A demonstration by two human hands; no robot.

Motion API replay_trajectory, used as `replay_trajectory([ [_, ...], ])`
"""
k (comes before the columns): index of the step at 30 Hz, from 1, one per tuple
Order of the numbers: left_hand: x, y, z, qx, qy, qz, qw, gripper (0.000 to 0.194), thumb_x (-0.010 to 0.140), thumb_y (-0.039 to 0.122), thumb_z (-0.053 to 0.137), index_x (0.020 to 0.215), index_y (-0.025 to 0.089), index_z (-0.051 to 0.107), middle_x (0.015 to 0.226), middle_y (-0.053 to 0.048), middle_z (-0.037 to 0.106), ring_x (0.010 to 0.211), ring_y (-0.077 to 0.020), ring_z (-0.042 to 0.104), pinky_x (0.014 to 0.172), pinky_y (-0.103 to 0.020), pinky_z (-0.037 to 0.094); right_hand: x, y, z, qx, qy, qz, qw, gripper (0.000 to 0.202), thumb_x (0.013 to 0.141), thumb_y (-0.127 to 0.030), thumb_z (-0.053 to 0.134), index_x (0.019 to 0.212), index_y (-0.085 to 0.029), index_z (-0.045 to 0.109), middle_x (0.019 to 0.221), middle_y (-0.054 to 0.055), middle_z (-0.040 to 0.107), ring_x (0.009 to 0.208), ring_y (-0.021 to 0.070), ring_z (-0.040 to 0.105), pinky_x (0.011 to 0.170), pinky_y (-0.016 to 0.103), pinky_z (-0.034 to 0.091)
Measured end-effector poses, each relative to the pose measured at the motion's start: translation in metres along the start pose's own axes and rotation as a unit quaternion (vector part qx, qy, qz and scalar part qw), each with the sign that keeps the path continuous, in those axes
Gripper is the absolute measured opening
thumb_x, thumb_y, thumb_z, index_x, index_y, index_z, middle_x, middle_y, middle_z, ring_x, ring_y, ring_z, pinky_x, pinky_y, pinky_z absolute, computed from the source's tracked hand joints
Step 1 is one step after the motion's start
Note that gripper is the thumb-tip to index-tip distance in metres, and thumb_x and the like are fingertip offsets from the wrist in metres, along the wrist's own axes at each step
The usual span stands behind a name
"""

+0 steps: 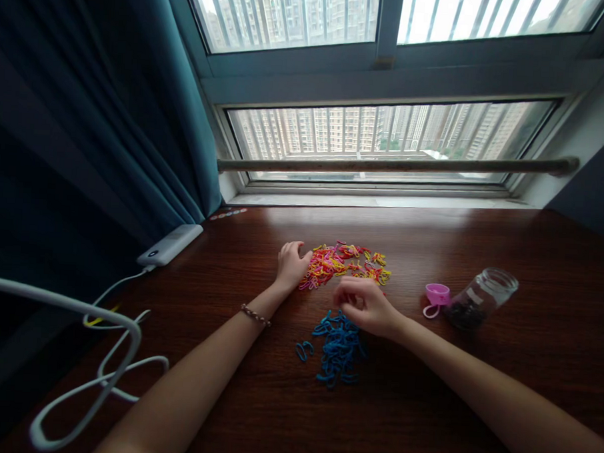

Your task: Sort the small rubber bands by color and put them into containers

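A pile of pink, red, yellow and orange rubber bands point(325, 264) lies on the dark wooden table, with a looser spread reaching to its right. My left hand point(292, 265) rests at the pile's left edge, fingers apart and curved around it. Nearer to me is a heap of blue rubber bands point(339, 352), with a few single ones just left of it. Above the far end of this heap hovers my right hand point(363, 304), its fingers curled in and pressed together. Whatever may be between those fingertips is hidden.
To the right stand a clear jar point(482, 298) with dark contents and a pink lid point(437, 294) with a loop. A white power bank point(171, 244) with a cable lies at the left by the blue curtain point(185, 148). A thick white cable point(132, 332) crosses the left foreground.
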State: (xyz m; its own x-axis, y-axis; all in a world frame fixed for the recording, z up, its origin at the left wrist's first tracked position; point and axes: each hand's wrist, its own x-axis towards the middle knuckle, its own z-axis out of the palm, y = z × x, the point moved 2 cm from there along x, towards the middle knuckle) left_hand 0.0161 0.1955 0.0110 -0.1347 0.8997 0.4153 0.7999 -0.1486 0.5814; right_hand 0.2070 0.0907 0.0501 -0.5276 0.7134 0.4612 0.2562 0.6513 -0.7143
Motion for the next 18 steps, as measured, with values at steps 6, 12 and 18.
replay_trajectory([
  [6,-0.014,0.015,0.006,-0.014,-0.082,0.114,0.99,0.027,0.076,0.025,0.054,0.1,0.013,0.057,0.1,-0.01,0.061,0.095,-0.0214,0.056,0.086,-0.034,0.044,-0.004,0.004,0.008,0.005,-0.11,-0.037,0.993,0.024,0.066,-0.005,0.053,0.086,-0.015,0.061,0.067,-0.002,0.054,0.058,0.0074,0.048,0.056,0.018,0.038],
  [12,-0.016,0.023,0.004,-0.085,-0.16,0.168,0.969,0.038,0.071,0.03,0.062,0.105,0.015,0.058,0.102,-0.008,0.061,0.093,-0.0202,0.057,0.084,-0.031,0.045,0.001,0.011,0.001,-0.022,-0.043,-0.004,0.999,0.014,0.074,-0.016,0.055,0.086,-0.015,0.063,0.066,-0.001,0.05,0.054,0.0075,0.044,0.05,0.018,0.036],
  [18,-0.019,0.025,0.005,-0.135,-0.164,0.16,0.964,0.021,0.071,0.022,0.061,0.091,0.017,0.065,0.087,-0.004,0.065,0.078,-0.0162,0.059,0.072,-0.026,0.047,0.011,0.044,-0.024,-0.17,0.116,0.081,0.975,0.018,0.08,-0.015,0.047,0.087,-0.017,0.064,0.085,0.005,0.062,0.077,0.0144,0.055,0.072,0.024,0.042],
])
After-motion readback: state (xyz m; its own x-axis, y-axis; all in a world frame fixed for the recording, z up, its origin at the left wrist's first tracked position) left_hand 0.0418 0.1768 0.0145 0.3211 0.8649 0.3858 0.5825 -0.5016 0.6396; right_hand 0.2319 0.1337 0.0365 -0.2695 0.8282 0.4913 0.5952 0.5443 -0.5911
